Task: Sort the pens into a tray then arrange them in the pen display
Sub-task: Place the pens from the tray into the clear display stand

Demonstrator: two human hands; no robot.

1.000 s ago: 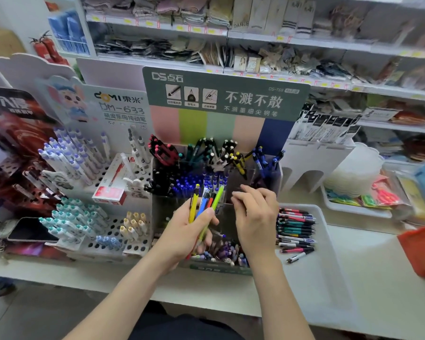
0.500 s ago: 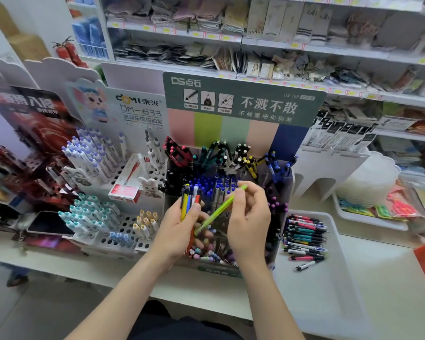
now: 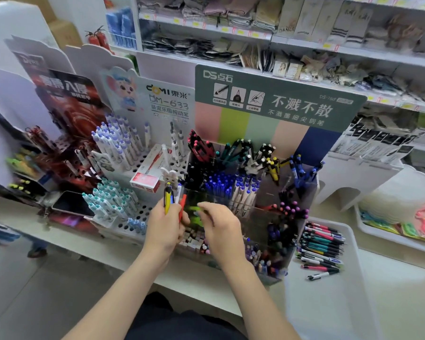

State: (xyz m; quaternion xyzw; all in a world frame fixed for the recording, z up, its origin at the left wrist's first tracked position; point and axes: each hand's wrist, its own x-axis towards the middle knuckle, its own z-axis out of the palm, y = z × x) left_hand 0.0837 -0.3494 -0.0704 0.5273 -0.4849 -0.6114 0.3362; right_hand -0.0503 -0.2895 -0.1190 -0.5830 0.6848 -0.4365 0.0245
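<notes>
Pens are gripped in the left hand, a green pen is pinched by the right hand, likely bound for the tray next.

the green sign reads "ds 点石", "不溅不散", "ds-758"; the white card to its left reads "domi 東米", "dm-633".

The pen display is crowded: upright pens pack its far compartments, leaving entry only from above. Both grips hang over its near-left compartments, close together; the left grip holds a bundle of pens and the right grip pinches a blurred green pen. To the right, the white tray is bare in its near half, with sorted pens lying across its far left. The peg stand on the left bristles beside the left grip.
</notes>
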